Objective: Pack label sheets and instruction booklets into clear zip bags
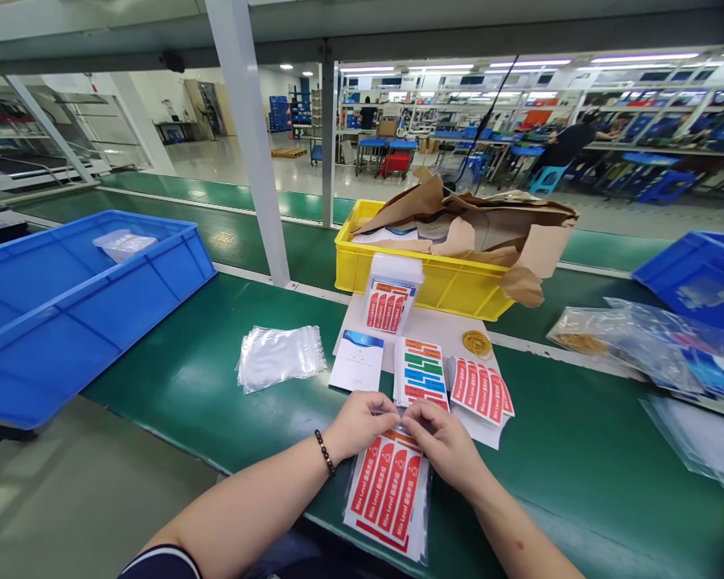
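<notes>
A clear plastic bag with a red and white label sheet (386, 490) inside lies at the table's front edge. My left hand (365, 422) and my right hand (443, 442) pinch its top end, fingertips almost touching. Just beyond them is a stack of multicoloured label sheets (422, 374). Red label sheets (481, 394) fan out to its right, and a white booklet with a blue top (357, 362) lies to its left. Further left sits a pile of clear plastic bags (281, 356). A stack of filled bags (391, 297) leans against the yellow bin.
A yellow bin (425, 289) holds brown paper. One blue bin (96, 305) stands at left, another (700, 281) at right. Yellow rubber bands (476, 344) lie near the labels. Plastic-wrapped packs (627, 338) are at right. A white post (250, 145) rises behind the table.
</notes>
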Tool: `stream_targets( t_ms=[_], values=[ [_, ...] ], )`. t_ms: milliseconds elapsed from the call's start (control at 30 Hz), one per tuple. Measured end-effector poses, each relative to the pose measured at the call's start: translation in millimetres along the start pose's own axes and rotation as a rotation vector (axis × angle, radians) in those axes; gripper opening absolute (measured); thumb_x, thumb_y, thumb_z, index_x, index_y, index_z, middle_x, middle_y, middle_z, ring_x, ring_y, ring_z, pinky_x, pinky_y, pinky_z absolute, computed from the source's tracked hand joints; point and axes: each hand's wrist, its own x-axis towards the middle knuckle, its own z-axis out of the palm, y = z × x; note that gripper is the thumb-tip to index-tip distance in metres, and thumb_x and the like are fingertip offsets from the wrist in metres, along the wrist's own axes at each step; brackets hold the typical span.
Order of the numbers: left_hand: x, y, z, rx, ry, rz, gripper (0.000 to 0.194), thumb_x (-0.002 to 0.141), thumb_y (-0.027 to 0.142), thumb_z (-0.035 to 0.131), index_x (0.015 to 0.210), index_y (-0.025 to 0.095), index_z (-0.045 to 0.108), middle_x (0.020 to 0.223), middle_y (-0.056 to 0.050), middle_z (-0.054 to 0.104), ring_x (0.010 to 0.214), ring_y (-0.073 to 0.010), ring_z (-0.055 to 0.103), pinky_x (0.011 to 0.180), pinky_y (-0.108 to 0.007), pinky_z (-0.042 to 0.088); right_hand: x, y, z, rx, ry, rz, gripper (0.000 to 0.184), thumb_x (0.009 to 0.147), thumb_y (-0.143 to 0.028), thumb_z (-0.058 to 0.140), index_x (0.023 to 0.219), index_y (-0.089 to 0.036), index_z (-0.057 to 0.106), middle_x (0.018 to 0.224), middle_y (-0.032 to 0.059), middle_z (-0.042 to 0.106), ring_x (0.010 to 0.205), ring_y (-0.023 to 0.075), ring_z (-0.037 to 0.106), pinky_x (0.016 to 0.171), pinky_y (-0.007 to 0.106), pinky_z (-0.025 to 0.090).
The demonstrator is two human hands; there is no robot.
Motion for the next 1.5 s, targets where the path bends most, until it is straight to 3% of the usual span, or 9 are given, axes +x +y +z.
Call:
stream_targets(
  t_ms=[167, 267, 533, 767, 933, 1067, 1167, 1300, 1500],
  values=[
    [-1.4, 12.0, -7.1, 0.268, 0.137, 0.245, 0.022, 0.069, 0.033, 0.058, 0.082, 0.017, 0.062, 0.084, -0.005, 0.059, 0.083, -0.0174, 0.052, 0.077, -0.028, 0.039, -1.2, 8.4, -1.4, -0.327, 0.201, -0.251, 0.013, 0.081, -0.024, 0.047, 0.089, -0.018, 0.056, 0.084, 0.0068, 0.055, 0.081, 0.0201, 0.052, 0.07, 0.036, 0.044],
    [-2.2, 18.7, -13.8, 0.275, 0.323, 0.348, 0.024, 0.075, 0.033, 0.052, 0.093, 0.019, 0.059, 0.096, -0.007, 0.056, 0.094, -0.0185, 0.049, 0.083, -0.029, 0.037, -5.4, 7.0, 5.8, -0.53, 0.309, -0.364, 0.033, 0.079, -0.026, 0.051, 0.111, -0.016, 0.05, 0.106, 0.0141, 0.051, 0.102, 0.027, 0.046, 0.083, 0.046, 0.04],
    [2.6, 17.2, -18.3, 0.125, 0.427, 0.341, 0.022, 0.081, 0.031, 0.041, 0.083, 0.017, 0.058, 0.089, -0.006, 0.057, 0.089, -0.0161, 0.051, 0.081, -0.026, 0.037, -22.3, 2.1, 49.1, -0.707, -0.346, -0.399, 0.078, 0.072, -0.061, 0.044, 0.134, -0.02, 0.024, 0.139, 0.0151, 0.023, 0.125, 0.0379, 0.015, 0.094, 0.062, 0.017],
    [-4.2, 24.6, -24.4, 0.249, 0.46, 0.417, 0.022, 0.083, 0.029, 0.037, 0.087, 0.017, 0.055, 0.09, -0.006, 0.056, 0.09, -0.0156, 0.051, 0.082, -0.026, 0.037, -20.0, 4.0, 50.6, -0.689, -0.385, -0.343, 0.078, 0.071, -0.064, 0.04, 0.135, -0.023, 0.022, 0.139, 0.0157, 0.021, 0.125, 0.0413, 0.008, 0.092, 0.067, 0.011],
    [-9.3, 31.3, -80.2, 0.894, 0.421, 0.033, 0.028, 0.084, 0.032, 0.029, 0.088, 0.019, 0.053, 0.087, -0.006, 0.059, 0.084, -0.0167, 0.054, 0.076, -0.027, 0.037, -20.4, 3.8, 42.2, -0.685, -0.397, -0.433, 0.075, 0.073, -0.06, 0.044, 0.134, -0.021, 0.023, 0.139, 0.0175, 0.02, 0.125, 0.0388, 0.013, 0.093, 0.064, 0.02],
    [-11.1, 18.3, -131.2, 1.015, 0.454, -0.193, 0.024, 0.071, 0.038, 0.05, 0.071, 0.014, 0.055, 0.07, -0.01, 0.059, 0.072, -0.0234, 0.055, 0.066, -0.031, 0.037, -15.9, 6.5, 34.5, -0.649, -0.241, -0.581, 0.06, 0.078, -0.049, 0.046, 0.126, -0.015, 0.039, 0.137, 0.0181, 0.026, 0.126, 0.0332, 0.019, 0.096, 0.054, 0.029],
    [-11.6, 8.8, -146.5, 1.055, 0.419, -0.262, 0.015, 0.067, 0.029, 0.052, 0.068, 0.014, 0.055, 0.07, -0.01, 0.06, 0.07, -0.0227, 0.055, 0.063, -0.029, 0.036, -11.8, 11.1, 30.2, -0.594, -0.048, -0.67, 0.044, 0.079, -0.036, 0.051, 0.117, -0.015, 0.049, 0.131, 0.0157, 0.039, 0.123, 0.0299, 0.028, 0.096, 0.049, 0.033],
    [-15.4, 13.0, -138.2, 1.055, 0.385, -0.222, 0.018, 0.073, 0.024, 0.041, 0.069, 0.014, 0.055, 0.073, -0.009, 0.06, 0.069, -0.019, 0.053, 0.06, -0.026, 0.035, -10.7, 12.9, 25.5, -0.413, 0.089, -0.624, 0.029, 0.079, -0.027, 0.051, 0.107, -0.019, 0.056, 0.117, 0.0112, 0.053, 0.115, 0.026, 0.042, 0.091, 0.041, 0.041],
    [-37.4, 24.9, -74.9, 0.936, 0.184, -0.039, 0.023, 0.077, 0.027, 0.036, 0.069, 0.016, 0.055, 0.065, 0.001, 0.057, 0.06, -0.0097, 0.048, 0.053, -0.018, 0.032, -7.8, 3.6, 27.1, 0.192, -0.026, -0.092, 0.038, 0.087, -0.04, 0.031, 0.097, -0.017, 0.06, 0.093, 0.01, 0.063, 0.073, 0.019, 0.062, 0.067, 0.033, 0.051]
  ],
)
